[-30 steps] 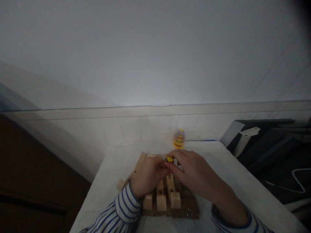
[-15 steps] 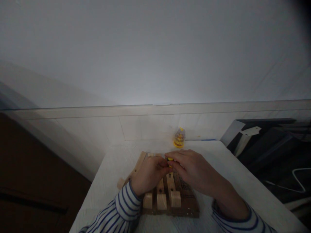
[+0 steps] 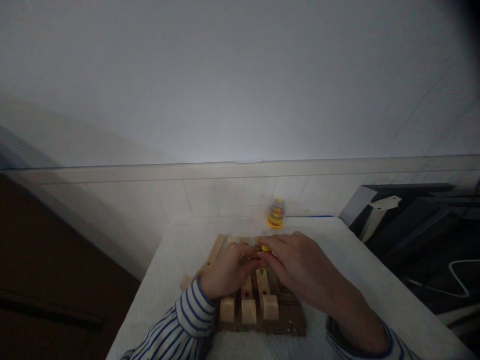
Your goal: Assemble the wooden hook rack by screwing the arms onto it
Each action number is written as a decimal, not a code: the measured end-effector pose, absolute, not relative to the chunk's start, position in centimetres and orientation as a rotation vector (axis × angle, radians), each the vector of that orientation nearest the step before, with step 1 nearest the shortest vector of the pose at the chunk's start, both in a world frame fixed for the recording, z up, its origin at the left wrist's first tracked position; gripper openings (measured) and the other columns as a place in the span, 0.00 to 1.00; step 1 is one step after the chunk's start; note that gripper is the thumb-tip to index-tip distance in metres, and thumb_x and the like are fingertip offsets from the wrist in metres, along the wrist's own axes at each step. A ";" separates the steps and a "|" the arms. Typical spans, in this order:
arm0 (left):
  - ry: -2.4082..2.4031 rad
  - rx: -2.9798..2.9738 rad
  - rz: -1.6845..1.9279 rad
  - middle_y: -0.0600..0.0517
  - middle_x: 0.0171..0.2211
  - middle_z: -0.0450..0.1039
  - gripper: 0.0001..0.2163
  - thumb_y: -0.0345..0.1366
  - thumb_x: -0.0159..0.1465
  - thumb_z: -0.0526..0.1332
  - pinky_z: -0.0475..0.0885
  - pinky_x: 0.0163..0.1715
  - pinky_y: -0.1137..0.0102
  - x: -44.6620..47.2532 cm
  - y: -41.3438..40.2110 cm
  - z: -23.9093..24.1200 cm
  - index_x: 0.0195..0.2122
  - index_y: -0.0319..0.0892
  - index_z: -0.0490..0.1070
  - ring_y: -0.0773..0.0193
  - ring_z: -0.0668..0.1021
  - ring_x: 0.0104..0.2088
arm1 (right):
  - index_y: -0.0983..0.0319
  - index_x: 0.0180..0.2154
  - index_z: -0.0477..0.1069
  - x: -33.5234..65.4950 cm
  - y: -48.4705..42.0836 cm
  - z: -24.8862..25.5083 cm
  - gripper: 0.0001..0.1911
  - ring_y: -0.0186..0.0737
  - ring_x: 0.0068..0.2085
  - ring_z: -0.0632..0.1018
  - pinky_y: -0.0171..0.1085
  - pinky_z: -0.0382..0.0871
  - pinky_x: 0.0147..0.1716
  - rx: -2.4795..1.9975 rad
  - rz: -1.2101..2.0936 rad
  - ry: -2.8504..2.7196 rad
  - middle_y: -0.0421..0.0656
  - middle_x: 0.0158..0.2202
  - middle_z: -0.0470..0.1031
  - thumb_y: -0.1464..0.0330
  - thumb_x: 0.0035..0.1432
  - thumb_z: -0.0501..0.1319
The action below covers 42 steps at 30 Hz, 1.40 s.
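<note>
My right hand (image 3: pixel 300 265) is closed, with thumb and fingers round a small yellow-handled screwdriver (image 3: pixel 266 248) held upright over a wooden strip. From the other side my left hand (image 3: pixel 230 270) pinches at the screwdriver's lower part; its tip is hidden by the fingers. Below lies a dark brown wooden board (image 3: pixel 287 320) with several pale wooden strips (image 3: pixel 263 285) on it. Square-ended wooden blocks (image 3: pixel 249 312) sit at the strips' near ends, and small dark holes or screws show in the strips. Another pale strip (image 3: pixel 215 251) slants out beyond my left hand.
A yellow cone-shaped container with a clear top (image 3: pixel 276 215) stands at the back of the white table (image 3: pixel 157 295), near the white wall (image 3: pixel 225 195). On the right are dark panels (image 3: pixel 423 225), a white metal bracket (image 3: pixel 380 215) and a white cable (image 3: pixel 455 272).
My right hand has tipped and shifted slightly round the screwdriver, showing more of its yellow top. The left hand and the board stay almost where they were.
</note>
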State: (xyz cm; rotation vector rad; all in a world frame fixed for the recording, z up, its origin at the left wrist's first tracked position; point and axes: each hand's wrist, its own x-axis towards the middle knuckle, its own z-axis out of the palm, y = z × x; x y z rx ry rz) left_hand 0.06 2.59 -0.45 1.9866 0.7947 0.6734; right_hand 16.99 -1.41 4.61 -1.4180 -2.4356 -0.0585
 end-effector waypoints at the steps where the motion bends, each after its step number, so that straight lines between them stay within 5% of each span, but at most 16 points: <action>1: 0.782 1.983 0.681 0.48 0.32 0.78 0.08 0.31 0.64 0.59 0.69 0.35 0.72 0.0 2.7 -0.5 0.35 0.35 0.77 0.62 0.76 0.33 | 0.63 0.35 0.73 16.9 -1.4 4.6 0.05 0.46 0.34 0.79 0.43 0.67 0.33 -1.434 -0.065 -2.437 0.45 0.32 0.79 0.72 0.62 0.58; 18: 1.167 2.132 0.743 0.52 0.27 0.77 0.05 0.34 0.59 0.62 0.64 0.28 0.73 0.7 2.2 -0.8 0.33 0.39 0.76 0.65 0.74 0.28 | 0.63 0.39 0.74 16.3 -1.1 4.4 0.07 0.48 0.38 0.79 0.47 0.70 0.37 -1.438 0.004 -2.391 0.45 0.35 0.79 0.71 0.62 0.58; 25: 1.226 2.135 0.703 0.51 0.27 0.77 0.07 0.37 0.59 0.63 0.66 0.29 0.72 0.6 2.4 -1.3 0.29 0.39 0.75 0.63 0.75 0.28 | 0.67 0.48 0.71 17.3 -1.1 4.9 0.14 0.47 0.46 0.78 0.46 0.71 0.46 -1.258 0.136 -2.353 0.50 0.46 0.78 0.74 0.60 0.56; 42: 1.067 2.117 0.637 0.50 0.29 0.77 0.07 0.35 0.62 0.61 0.68 0.31 0.73 0.4 2.1 -0.3 0.31 0.38 0.77 0.63 0.76 0.30 | 0.62 0.41 0.74 17.4 -1.3 4.9 0.11 0.43 0.36 0.79 0.40 0.68 0.34 -1.333 0.030 -2.414 0.45 0.37 0.80 0.75 0.60 0.55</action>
